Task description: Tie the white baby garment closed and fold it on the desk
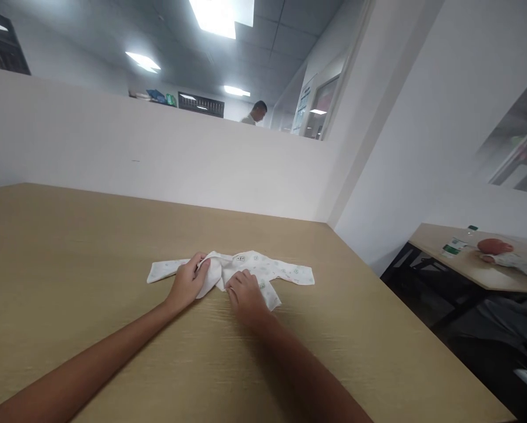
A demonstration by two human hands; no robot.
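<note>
**Both hands on garment, mid-surface**

A small white printed garment (274, 269) lies spread on the wooden surface (91, 264), sleeves out to either side. The left hand (187, 286) is closed on a raised fold at the garment's left-centre. The right hand (245, 295) rests on its lower middle, fingers bent down onto the cloth; whether they pinch it cannot be told. A white partition (157, 153) borders the surface's far edge.

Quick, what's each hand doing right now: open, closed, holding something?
Left hand: closed on a fold of the white baby garment.
Right hand: resting on the garment, fingers bent; grip cannot be told.
</note>
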